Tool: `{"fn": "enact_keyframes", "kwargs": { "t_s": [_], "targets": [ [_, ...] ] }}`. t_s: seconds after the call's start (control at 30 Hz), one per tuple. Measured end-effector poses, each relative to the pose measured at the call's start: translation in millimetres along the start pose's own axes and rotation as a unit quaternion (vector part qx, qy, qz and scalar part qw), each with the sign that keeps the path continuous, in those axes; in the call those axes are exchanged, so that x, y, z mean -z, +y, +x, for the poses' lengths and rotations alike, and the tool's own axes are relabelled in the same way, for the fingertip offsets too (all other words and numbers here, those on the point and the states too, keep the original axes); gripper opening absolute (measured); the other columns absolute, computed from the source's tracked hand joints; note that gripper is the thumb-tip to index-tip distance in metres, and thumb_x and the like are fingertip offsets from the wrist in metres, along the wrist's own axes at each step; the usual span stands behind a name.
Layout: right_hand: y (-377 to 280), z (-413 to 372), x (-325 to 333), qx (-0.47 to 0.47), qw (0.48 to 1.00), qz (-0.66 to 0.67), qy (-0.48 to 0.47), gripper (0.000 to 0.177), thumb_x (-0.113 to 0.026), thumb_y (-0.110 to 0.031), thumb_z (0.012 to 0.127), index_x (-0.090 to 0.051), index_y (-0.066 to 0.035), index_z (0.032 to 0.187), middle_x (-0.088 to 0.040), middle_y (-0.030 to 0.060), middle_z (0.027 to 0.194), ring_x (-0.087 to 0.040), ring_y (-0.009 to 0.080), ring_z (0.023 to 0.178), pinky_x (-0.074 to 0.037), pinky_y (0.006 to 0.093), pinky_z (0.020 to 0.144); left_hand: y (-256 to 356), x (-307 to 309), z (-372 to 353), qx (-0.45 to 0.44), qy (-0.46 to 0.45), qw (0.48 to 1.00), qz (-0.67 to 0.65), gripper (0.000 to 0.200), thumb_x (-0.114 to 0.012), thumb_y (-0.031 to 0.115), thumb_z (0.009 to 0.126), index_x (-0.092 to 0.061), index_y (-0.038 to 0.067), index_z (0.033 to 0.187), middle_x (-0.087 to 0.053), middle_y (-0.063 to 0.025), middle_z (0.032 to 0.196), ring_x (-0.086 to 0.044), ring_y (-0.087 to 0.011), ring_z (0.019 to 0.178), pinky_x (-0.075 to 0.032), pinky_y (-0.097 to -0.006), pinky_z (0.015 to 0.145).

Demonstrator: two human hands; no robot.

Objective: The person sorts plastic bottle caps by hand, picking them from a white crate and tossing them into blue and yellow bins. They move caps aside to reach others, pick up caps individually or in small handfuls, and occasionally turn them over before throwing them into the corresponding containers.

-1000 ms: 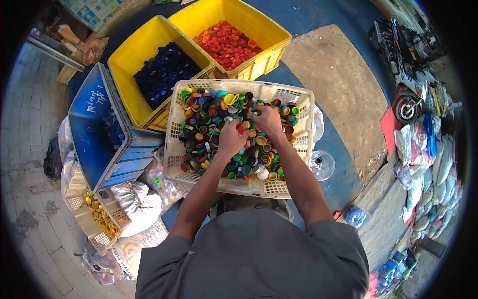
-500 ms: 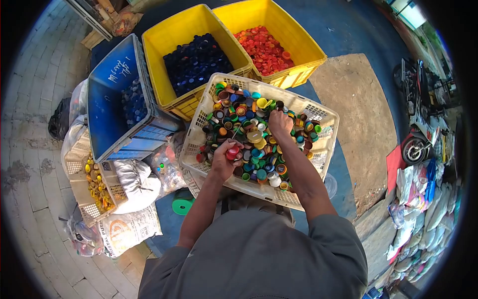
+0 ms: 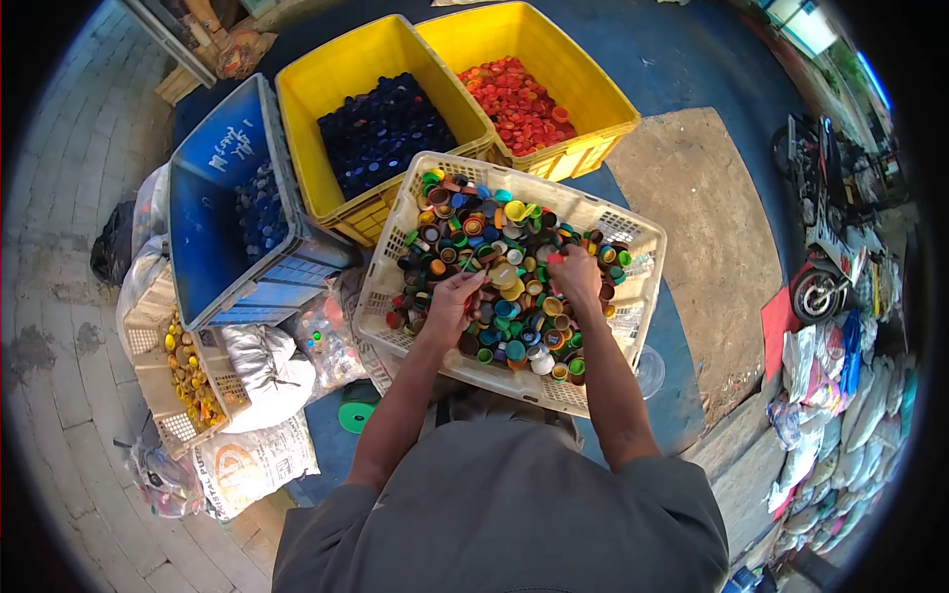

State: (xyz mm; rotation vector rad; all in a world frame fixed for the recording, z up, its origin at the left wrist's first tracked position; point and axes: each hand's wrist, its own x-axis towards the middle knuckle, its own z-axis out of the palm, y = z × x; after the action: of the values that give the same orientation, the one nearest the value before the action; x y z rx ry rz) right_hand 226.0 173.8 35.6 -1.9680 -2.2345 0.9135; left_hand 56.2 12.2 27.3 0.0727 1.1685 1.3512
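Note:
A white perforated crate point(image 3: 647, 296) in front of me holds a heap of mixed-colour plastic bottle caps point(image 3: 509, 282). Over the left part of the heap is my left hand point(image 3: 455, 299), its fingers curled closed and its back towards me; whatever lies inside is hidden. My right hand point(image 3: 576, 277) is over the right half of the heap, with fingers bent down and closed. A red bottle cap point(image 3: 556, 259) shows at its fingertips.
Beyond the crate stand a yellow bin point(image 3: 306, 99) of dark blue caps and another yellow bin point(image 3: 583, 69) of red caps. At left are a blue bin point(image 3: 213, 227) and a small crate point(image 3: 178, 427) of yellow caps. Sacks point(image 3: 262, 465) lie nearby; a motorcycle point(image 3: 820, 267) is at right.
My left hand has turned, so the red caps seen in it before no longer show. My right hand has shifted slightly right and down, and a red cap now appears at its fingers.

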Motion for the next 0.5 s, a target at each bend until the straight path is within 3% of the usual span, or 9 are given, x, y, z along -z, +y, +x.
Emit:
{"fn": "enact_keyframes", "kwargs": {
  "t_s": [0.03,0.13,0.17,0.2,0.27,0.3,0.37,0.47,0.5],
  "targets": [
    [11,-7,4,0.002,1.000,0.011,0.012,0.031,-0.066,-0.022,0.077,-0.067,-0.004,0.101,-0.069,0.0231,0.095,-0.068,0.0338,0.089,-0.052,0.0426,0.078,1,-7,8,-0.009,0.004,0.999,0.054,0.015,-0.063,0.022,0.093,-0.066,0.007,0.093,-0.056,0.0020,0.071,-0.050,-0.0062,0.055,-0.039,-0.0200,0.050],
    [51,-13,-4,0.042,0.956,0.289,-0.004,0.033,-0.073,-0.022,0.076,-0.067,0.000,0.101,-0.070,0.0143,0.089,-0.068,0.0224,0.079,-0.053,0.0348,0.070,3,-29,38,-0.116,-0.008,0.953,0.281,0.022,-0.063,0.018,0.093,-0.066,0.002,0.107,-0.060,-0.0029,0.074,-0.057,-0.0128,0.062,-0.045,-0.0275,0.056],
    [56,-23,1,-0.012,0.880,0.469,-0.073,0.021,-0.068,-0.013,0.084,-0.067,-0.003,0.103,-0.065,0.0012,0.079,-0.058,0.0077,0.068,-0.048,0.0238,0.059,-2,-37,52,-0.178,-0.009,0.915,0.363,0.023,-0.062,0.017,0.093,-0.066,0.002,0.110,-0.062,-0.0047,0.075,-0.060,-0.0150,0.065,-0.047,-0.0297,0.058],
    [55,-33,8,-0.046,0.798,0.587,-0.127,0.027,-0.068,-0.017,0.085,-0.064,-0.006,0.110,-0.058,-0.0012,0.070,-0.053,0.0082,0.057,-0.043,0.0227,0.051,-6,-45,65,-0.240,-0.010,0.866,0.438,0.025,-0.062,0.016,0.093,-0.065,0.002,0.113,-0.063,-0.0064,0.076,-0.062,-0.0172,0.069,-0.049,-0.0318,0.061],
    [55,-54,19,-0.067,0.681,0.711,-0.163,0.028,-0.064,-0.021,0.088,-0.060,-0.007,0.112,-0.050,-0.0020,0.065,-0.047,0.0083,0.050,-0.035,0.0211,0.044,-6,-65,87,-0.286,-0.006,0.792,0.540,0.027,-0.062,0.012,0.091,-0.063,0.004,0.118,-0.064,-0.0129,0.095,-0.065,-0.0262,0.087,-0.051,-0.0387,0.072],
    [53,-65,26,-0.084,0.649,0.733,-0.187,0.026,-0.061,-0.025,0.089,-0.057,-0.008,0.109,-0.046,-0.0013,0.063,-0.042,0.0094,0.046,-0.031,0.0215,0.041,-8,-74,96,-0.343,-0.005,0.743,0.575,0.029,-0.062,0.010,0.090,-0.062,0.005,0.118,-0.063,-0.0141,0.100,-0.065,-0.0280,0.090,-0.051,-0.0398,0.074],
    [60,-74,27,-0.083,0.590,0.773,-0.216,0.020,-0.061,-0.022,0.088,-0.057,-0.009,0.103,-0.050,0.0014,0.067,-0.044,0.0111,0.046,-0.032,0.0229,0.042,-9,-88,112,-0.415,-0.015,0.654,0.632,0.031,-0.066,0.007,0.085,-0.062,0.005,0.116,-0.059,-0.0172,0.113,-0.063,-0.0352,0.098,-0.051,-0.0450,0.078],
    [70,-77,18,-0.092,0.538,0.805,-0.232,0.019,-0.060,-0.023,0.083,-0.057,-0.010,0.097,-0.055,0.0055,0.072,-0.045,0.0143,0.047,-0.033,0.0255,0.044,-10,-103,132,-0.384,0.024,0.638,0.667,0.029,-0.066,0.012,0.085,-0.061,0.007,0.114,-0.056,-0.0183,0.116,-0.064,-0.0399,0.090,-0.053,-0.0473,0.073],
    [71,-77,20,-0.090,0.528,0.808,-0.244,0.021,-0.059,-0.024,0.083,-0.057,-0.010,0.098,-0.055,0.0060,0.073,-0.046,0.0150,0.048,-0.033,0.0257,0.044,-12,-105,136,-0.417,0.041,0.621,0.663,0.025,-0.068,0.014,0.084,-0.061,0.006,0.106,-0.059,-0.0183,0.110,-0.064,-0.0399,0.089,-0.053,-0.0476,0.073]
  ]
}}
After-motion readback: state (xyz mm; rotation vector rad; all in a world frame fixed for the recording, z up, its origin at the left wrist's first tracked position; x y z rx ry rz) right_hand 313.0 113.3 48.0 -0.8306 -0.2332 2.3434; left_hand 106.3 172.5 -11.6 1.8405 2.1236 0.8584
